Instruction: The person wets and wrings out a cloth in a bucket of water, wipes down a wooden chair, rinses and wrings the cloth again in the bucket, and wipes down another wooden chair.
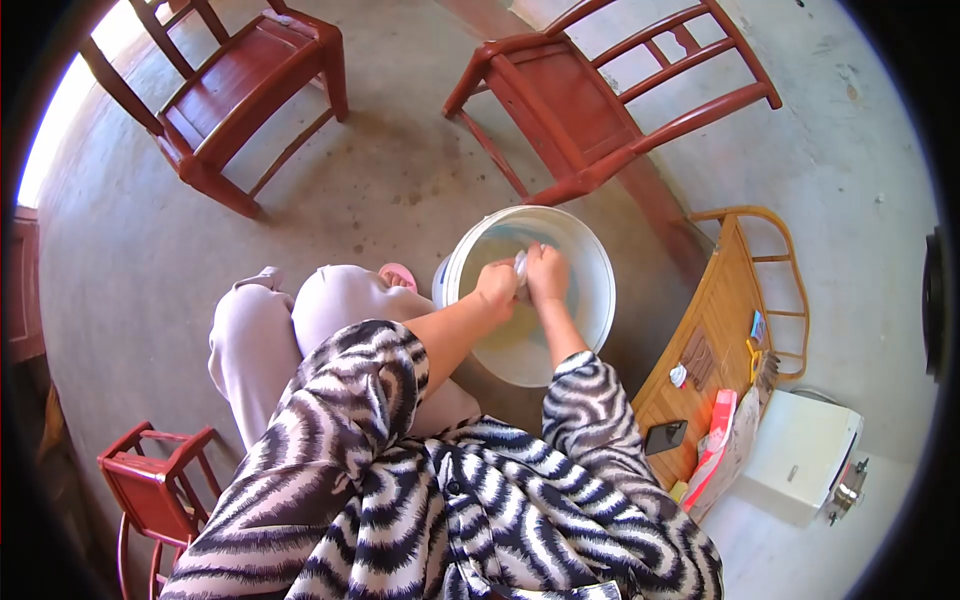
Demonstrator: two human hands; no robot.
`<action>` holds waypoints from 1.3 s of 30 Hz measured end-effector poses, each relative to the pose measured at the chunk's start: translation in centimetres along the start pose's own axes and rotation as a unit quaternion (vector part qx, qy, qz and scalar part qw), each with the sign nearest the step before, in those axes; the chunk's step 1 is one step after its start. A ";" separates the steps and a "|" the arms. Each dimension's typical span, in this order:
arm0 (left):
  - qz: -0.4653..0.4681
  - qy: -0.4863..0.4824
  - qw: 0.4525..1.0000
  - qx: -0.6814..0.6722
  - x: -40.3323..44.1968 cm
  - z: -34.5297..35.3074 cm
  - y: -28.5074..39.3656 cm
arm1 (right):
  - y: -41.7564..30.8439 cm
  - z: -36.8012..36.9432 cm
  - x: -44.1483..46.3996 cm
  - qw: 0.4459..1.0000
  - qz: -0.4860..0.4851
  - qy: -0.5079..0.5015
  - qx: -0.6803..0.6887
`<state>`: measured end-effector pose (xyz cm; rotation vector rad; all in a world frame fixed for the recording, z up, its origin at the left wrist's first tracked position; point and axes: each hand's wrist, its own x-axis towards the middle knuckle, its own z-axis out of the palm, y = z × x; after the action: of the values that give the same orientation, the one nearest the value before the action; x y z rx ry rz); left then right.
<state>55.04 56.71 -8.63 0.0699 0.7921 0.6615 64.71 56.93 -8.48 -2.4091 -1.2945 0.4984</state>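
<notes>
Over the mouth of a white bucket (597, 290), both of my hands are closed on a small white cloth (521, 264). My left hand (496, 284) grips it from the left, and my right hand (547, 270) is wrapped round it on the right, close beside the left. Only a short piece of the cloth shows between the fists; the rest is hidden by my fingers. Inside the bucket, below my hands, the bottom looks pale yellowish, perhaps with water in it.
Two red wooden chairs (245, 85) (570, 100) stand beyond the bucket, and a smaller red chair (155, 490) is behind at left. A bamboo bench (715, 300) at right bears a phone (666, 436) and a red-and-white bag (718, 440). A white box (800, 455) stands by the wall.
</notes>
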 end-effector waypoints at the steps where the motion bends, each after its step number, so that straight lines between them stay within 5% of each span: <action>1: -0.001 0.001 1.000 -0.003 -0.4 0.1 -0.1 | 0.2 0.0 -0.6 1.000 0.000 -0.002 -0.003; 3: -0.012 0.077 0.997 -0.002 -2.3 1.1 1.9 | -2.1 -1.3 -2.9 0.997 -0.013 -0.075 0.007; 7: -0.018 0.041 0.998 -0.054 -0.5 -0.6 2.2 | -3.7 -2.2 -5.0 0.997 -0.050 -0.058 0.003; 14: 0.002 0.014 0.999 0.031 -0.9 0.0 1.6 | 0.5 -0.1 -1.8 0.997 -0.044 0.065 -0.018; 17: 0.039 0.004 0.999 0.005 -0.8 0.5 2.1 | 3.2 0.5 -1.1 0.985 0.021 0.019 0.172; 19: 0.045 -0.001 0.999 -0.010 -1.0 0.7 2.8 | 4.0 -0.5 -2.2 0.808 0.177 -0.138 0.545; 20: 0.045 -0.010 0.999 -0.022 -1.3 1.1 3.0 | 3.7 -1.4 -2.9 0.809 0.178 -0.136 0.544; 22: 0.008 -0.022 0.999 -0.024 -1.9 1.7 3.5 | 2.1 -4.4 -4.5 0.610 0.226 -0.315 0.691; 23: 0.007 -0.026 0.999 -0.017 -2.1 2.0 3.8 | 1.9 -4.9 -4.7 0.604 0.222 -0.327 0.692; 27: 0.025 -0.037 0.999 -0.025 -1.8 1.7 3.9 | 1.9 -5.0 -4.5 0.677 0.180 -0.314 0.641; 29: 0.045 -0.045 0.997 -0.041 -1.1 1.4 3.7 | 2.1 -4.5 -4.0 0.778 0.114 -0.207 0.581; 33: 0.031 0.021 0.999 -0.025 -1.3 1.3 3.9 | 0.6 -4.2 -4.5 0.843 0.047 -0.118 0.522; 39: 0.014 -0.014 0.999 0.025 0.2 0.2 2.8 | -4.0 -4.8 -7.0 0.959 -0.209 -0.006 0.189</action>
<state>53.85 59.09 -7.82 0.1365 0.7813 0.6663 60.41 52.35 -1.48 -1.7641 -1.5030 0.5726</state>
